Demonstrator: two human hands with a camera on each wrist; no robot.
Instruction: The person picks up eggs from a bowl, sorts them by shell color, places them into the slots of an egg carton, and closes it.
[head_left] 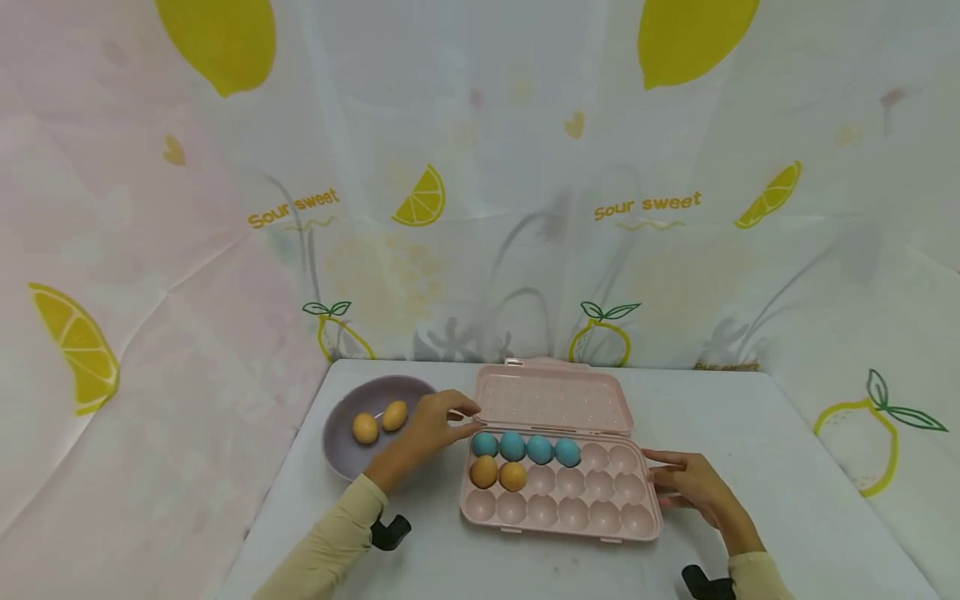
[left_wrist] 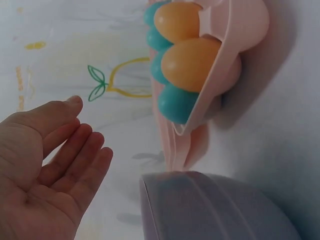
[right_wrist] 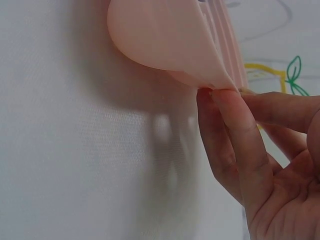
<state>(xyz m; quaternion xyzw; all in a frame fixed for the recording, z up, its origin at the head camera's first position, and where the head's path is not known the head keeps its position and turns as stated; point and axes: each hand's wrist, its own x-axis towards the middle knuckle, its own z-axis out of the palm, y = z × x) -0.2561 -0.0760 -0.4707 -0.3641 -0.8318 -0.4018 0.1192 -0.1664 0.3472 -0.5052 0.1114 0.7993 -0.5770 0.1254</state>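
Observation:
A pink egg carton (head_left: 555, 506) lies with its lid (head_left: 555, 398) folded back. Several blue eggs (head_left: 540, 450) fill the left of its back row. Two yellow-orange eggs (head_left: 498, 474) sit at the left of the middle row. My left hand (head_left: 435, 425) hovers by the carton's back left corner, near the hinge; the left wrist view shows the hand (left_wrist: 55, 170) with loosely bent fingers and nothing in them. At the right end, my right hand (head_left: 693, 483) pinches the carton's rim between its fingertips, as the right wrist view shows (right_wrist: 260, 150).
A grey-purple bowl (head_left: 337, 446) stands left of the carton, partly behind my left forearm, with two yellow-orange eggs (head_left: 380, 422) in it. The white table (head_left: 787, 500) meets a lemon-print cloth (head_left: 480, 275) at its back and sides.

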